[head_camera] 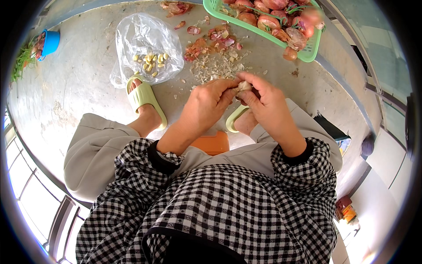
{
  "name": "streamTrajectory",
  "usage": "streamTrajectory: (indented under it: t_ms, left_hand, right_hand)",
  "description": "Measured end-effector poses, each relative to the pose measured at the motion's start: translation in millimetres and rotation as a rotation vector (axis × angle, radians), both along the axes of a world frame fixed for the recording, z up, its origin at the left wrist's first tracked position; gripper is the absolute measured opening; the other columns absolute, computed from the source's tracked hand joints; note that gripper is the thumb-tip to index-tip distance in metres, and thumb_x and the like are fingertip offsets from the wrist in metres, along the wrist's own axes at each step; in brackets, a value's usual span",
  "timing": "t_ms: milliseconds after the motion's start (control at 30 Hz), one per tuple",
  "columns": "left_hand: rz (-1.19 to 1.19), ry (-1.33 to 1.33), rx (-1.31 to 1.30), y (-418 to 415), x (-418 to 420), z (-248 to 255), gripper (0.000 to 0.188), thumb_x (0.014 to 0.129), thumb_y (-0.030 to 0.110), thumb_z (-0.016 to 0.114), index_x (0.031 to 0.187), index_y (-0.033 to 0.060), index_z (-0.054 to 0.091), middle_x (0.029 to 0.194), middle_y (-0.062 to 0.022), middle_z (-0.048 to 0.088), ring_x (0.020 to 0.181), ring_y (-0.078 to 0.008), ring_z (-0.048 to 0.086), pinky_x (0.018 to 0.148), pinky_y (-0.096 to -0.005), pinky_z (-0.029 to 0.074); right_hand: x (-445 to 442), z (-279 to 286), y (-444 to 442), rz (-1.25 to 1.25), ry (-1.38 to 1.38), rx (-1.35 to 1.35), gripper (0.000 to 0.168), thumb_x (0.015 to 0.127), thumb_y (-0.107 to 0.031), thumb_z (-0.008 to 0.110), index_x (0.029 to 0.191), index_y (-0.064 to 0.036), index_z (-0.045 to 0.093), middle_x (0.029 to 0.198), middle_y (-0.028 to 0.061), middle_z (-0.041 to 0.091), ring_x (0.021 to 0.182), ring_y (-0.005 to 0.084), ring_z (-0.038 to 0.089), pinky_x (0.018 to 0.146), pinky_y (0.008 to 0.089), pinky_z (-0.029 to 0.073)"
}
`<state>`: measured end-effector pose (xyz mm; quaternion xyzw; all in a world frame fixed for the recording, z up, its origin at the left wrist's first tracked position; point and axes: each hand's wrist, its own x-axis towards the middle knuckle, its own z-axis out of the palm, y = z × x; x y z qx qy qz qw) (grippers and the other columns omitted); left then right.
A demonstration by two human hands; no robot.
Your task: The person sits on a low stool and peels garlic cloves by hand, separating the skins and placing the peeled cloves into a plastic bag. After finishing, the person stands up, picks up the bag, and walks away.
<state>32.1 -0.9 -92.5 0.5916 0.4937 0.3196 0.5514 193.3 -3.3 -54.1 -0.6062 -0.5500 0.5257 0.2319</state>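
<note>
Between my knees, my right hand (263, 94) pinches a piece of garlic (244, 86) in pale papery skin with thumb and fingers. My left hand (211, 102) meets it from the left, thumb and fingertips closed on the garlic's skin at its edge. Beyond both hands, a pile of pale garlic skins (219, 67) lies on the concrete floor. To the left, a clear plastic bag (148, 36) is spread out with several peeled garlic cloves (150, 62) on it. The fingers hide part of the garlic.
Reddish onion skins (197, 49) lie beyond the garlic skins. A green plastic basket (250, 29) of red onions (277, 19) stands at the far right. At far left is a blue bucket (51, 43). Slippers (145, 95) are on my feet; an orange stool (212, 144) shows below me.
</note>
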Motion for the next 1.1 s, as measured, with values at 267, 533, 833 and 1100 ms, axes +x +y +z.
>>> streamTrajectory:
  t_ms: [267, 533, 833, 1100]
  left_hand:
    - [-0.143, 0.270, 0.382, -5, 2, -4, 0.022, 0.076, 0.001, 0.056, 0.098, -0.0019, 0.053, 0.078, -0.0161, 0.057, 0.066, -0.0324, 0.059, 0.057, -0.0369, 0.049]
    - [-0.170, 0.400, 0.395, -14, 8, -3, 0.025, 0.074, -0.001, 0.051, 0.099, -0.0029, 0.048, 0.081, -0.0153, 0.053, 0.069, -0.0339, 0.057, 0.058, -0.0404, 0.048]
    - [-0.101, 0.211, 0.226, -14, 9, -4, 0.018, 0.077, -0.003, 0.051, 0.095, -0.0016, 0.047, 0.079, -0.0178, 0.054, 0.070, -0.0362, 0.056, 0.058, -0.0402, 0.046]
    - [-0.034, 0.111, 0.086, -13, 6, 1, 0.014, 0.088, 0.004, 0.043, 0.097, -0.0033, 0.052, 0.072, -0.0142, 0.058, 0.059, -0.0225, 0.057, 0.056, -0.0313, 0.047]
  right_hand:
    - [-4, 0, -2, 0.202, -0.257, 0.335, 0.028, 0.079, -0.002, 0.059, 0.106, 0.001, 0.052, 0.100, 0.0175, 0.058, 0.089, 0.0335, 0.057, 0.073, 0.0364, 0.048]
    - [-11, -4, -10, 0.174, -0.309, 0.370, 0.027, 0.078, 0.001, 0.057, 0.105, -0.001, 0.050, 0.099, 0.0171, 0.057, 0.086, 0.0346, 0.057, 0.068, 0.0382, 0.048]
    - [-9, -4, -8, 0.075, -0.178, 0.178, 0.026, 0.077, -0.001, 0.057, 0.102, -0.002, 0.052, 0.086, 0.0162, 0.059, 0.075, 0.0315, 0.060, 0.063, 0.0348, 0.048]
    - [-12, -1, -8, 0.057, -0.105, 0.202, 0.025, 0.076, 0.000, 0.055, 0.100, -0.002, 0.053, 0.083, 0.0153, 0.059, 0.070, 0.0285, 0.060, 0.061, 0.0339, 0.048]
